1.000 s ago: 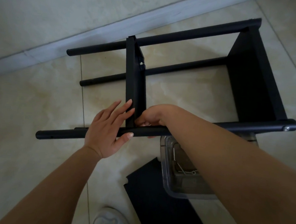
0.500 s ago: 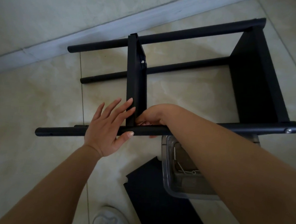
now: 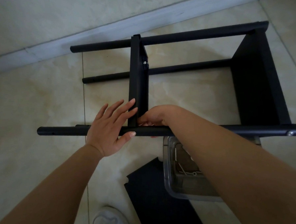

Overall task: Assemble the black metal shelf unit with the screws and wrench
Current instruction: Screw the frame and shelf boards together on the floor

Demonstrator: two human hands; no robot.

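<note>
**Two hands at the near joint of the shelf frame**

Two bare hands meet where the middle shelf panel [image 3: 136,87] joins the near pole [image 3: 69,131] of the black metal shelf unit [image 3: 258,80], which lies on its side on the tiled floor [image 3: 33,97]. The left hand [image 3: 107,128] lies flat over the pole, its fingers [image 3: 117,108] straight and slightly spread, their tips touching the panel's edge, with the thumb resting along the pole's near side. The right hand [image 3: 153,117] reaches in from the right, its fingers curled down at the corner between panel and pole; whatever they pinch there is hidden, so it cannot be told whether they hold a screw or a tool.

Four poles run left to right across the frame; two lie nearer the wall [image 3: 46,12]. An end panel [image 3: 253,86] closes the frame at the right, and a silver screw head [image 3: 291,133] shows at the right end of the near pole. Another screw [image 3: 144,62] shows on the middle panel's far bracket.

Just below the near pole, partly under the right forearm, stands a clear plastic box [image 3: 167,178] with small metal parts [image 3: 187,172] inside. Beside it lies a loose black panel [image 3: 156,206] flat on the floor, and a white shoe [image 3: 110,219] shows at the bottom edge.
</note>
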